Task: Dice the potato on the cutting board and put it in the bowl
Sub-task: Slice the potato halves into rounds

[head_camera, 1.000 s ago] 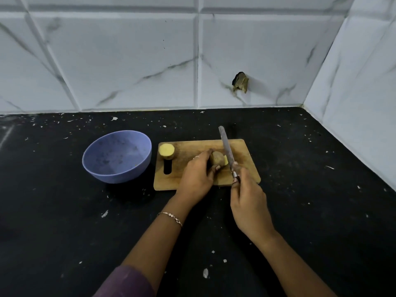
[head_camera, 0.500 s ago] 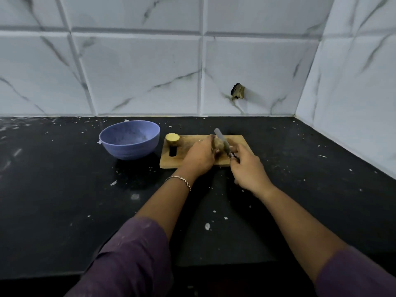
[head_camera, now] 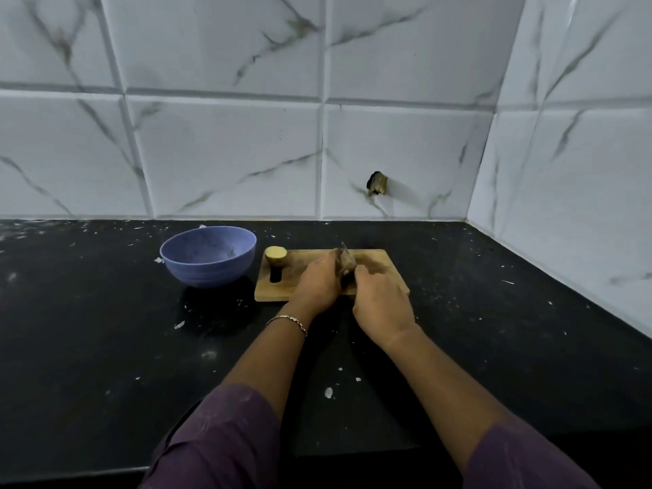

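Black countertop, matte, flecked with pale specks; white marble-veined tiles behind. Rectangular wooden cutting board, slot at its left end. Round purple bowl just left of it, apart. Potato half stands near the slot, pale yellow cut face up. Left hand curled over a brown-skinned potato piece mid-board. Right hand closed around a knife; only the blade tip shows.

brown potato piece on wooden cutting board, blue bowl left
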### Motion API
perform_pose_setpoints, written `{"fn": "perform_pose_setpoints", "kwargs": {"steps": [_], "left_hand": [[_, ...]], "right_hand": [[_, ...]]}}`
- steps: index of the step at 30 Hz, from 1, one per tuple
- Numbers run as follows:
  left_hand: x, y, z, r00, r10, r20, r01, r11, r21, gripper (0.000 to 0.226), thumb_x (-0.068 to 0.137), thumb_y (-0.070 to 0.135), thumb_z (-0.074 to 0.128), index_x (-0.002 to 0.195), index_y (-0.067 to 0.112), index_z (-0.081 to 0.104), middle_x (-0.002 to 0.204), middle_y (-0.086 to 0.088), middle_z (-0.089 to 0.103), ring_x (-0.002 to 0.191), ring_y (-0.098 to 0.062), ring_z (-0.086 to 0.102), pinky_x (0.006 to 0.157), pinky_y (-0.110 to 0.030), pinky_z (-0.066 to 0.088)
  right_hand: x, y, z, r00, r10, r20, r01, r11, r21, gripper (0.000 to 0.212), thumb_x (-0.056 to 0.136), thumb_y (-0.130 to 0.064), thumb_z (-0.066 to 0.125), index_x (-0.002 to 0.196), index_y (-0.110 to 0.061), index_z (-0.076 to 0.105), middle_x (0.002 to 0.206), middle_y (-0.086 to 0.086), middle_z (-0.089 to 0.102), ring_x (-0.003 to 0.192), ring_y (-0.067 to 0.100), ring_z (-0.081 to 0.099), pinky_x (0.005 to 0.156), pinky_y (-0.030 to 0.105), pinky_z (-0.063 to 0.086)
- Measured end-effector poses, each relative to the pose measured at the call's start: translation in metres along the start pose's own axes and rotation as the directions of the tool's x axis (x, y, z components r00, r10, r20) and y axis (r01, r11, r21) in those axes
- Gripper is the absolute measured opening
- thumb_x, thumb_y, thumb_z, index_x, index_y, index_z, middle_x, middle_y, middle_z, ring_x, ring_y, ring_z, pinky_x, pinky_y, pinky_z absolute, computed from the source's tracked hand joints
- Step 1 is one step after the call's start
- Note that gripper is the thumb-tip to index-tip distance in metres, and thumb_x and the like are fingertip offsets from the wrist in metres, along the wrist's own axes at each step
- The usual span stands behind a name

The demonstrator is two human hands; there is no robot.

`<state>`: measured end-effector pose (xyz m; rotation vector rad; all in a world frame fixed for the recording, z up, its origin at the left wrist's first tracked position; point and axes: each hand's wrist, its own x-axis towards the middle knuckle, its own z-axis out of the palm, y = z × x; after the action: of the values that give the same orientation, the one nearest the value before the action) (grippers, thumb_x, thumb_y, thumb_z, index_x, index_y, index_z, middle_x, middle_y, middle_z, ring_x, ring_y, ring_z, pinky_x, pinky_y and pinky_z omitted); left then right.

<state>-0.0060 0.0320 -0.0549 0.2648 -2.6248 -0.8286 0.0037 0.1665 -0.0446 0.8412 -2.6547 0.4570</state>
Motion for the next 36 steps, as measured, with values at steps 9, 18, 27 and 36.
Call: {"fn": "perform_pose_setpoints", "kwargs": {"steps": [9,18,27,36], "left_hand": [[0.006,-0.007,0.000,1.000,0.006,-0.018,-0.008,0.993,-0.116,0.052,0.098,0.015,0.056,0.147,0.008,0.040,0.136,-0.014,0.057,0.127,-0.025,0.053,0.103,-0.029,0.041],[0.007,-0.010,0.000,1.000,-0.008,-0.030,0.004,0.992,-0.127,0.050,0.098,0.011,0.055,0.146,0.008,0.041,0.135,-0.015,0.058,0.127,-0.027,0.053,0.104,-0.031,0.042],[0.008,-0.014,-0.003,0.999,-0.029,-0.027,0.024,0.988,-0.154,0.050,0.098,0.013,0.057,0.146,0.011,0.042,0.140,-0.012,0.054,0.130,-0.022,0.050,0.107,-0.031,0.041],[0.009,-0.013,-0.006,0.999,-0.028,-0.033,0.023,0.993,-0.118,0.051,0.097,0.013,0.058,0.145,0.009,0.043,0.142,-0.010,0.054,0.130,-0.020,0.050,0.106,-0.027,0.037]], "right_hand": [[0.000,-0.001,0.002,0.998,-0.053,-0.035,0.050,0.996,-0.077,0.030,0.100,-0.009,0.050,0.129,-0.014,0.052,0.111,0.005,0.065,0.096,0.018,0.063,0.079,0.030,0.054],[0.001,0.003,-0.002,0.998,0.065,-0.011,-0.064,0.996,0.066,0.031,0.095,-0.010,0.055,0.126,-0.015,0.055,0.108,0.005,0.064,0.097,0.022,0.062,0.074,0.031,0.048],[0.005,0.010,-0.001,0.986,0.163,-0.036,-0.148,0.953,0.266,0.031,0.097,-0.010,0.052,0.128,-0.017,0.054,0.106,0.003,0.063,0.098,0.024,0.061,0.080,0.036,0.050],[0.001,0.000,-0.002,0.991,0.085,-0.099,-0.043,0.930,0.366,0.034,0.100,-0.011,0.048,0.133,-0.017,0.052,0.113,0.001,0.061,0.109,0.016,0.055,0.086,0.026,0.042]]}}
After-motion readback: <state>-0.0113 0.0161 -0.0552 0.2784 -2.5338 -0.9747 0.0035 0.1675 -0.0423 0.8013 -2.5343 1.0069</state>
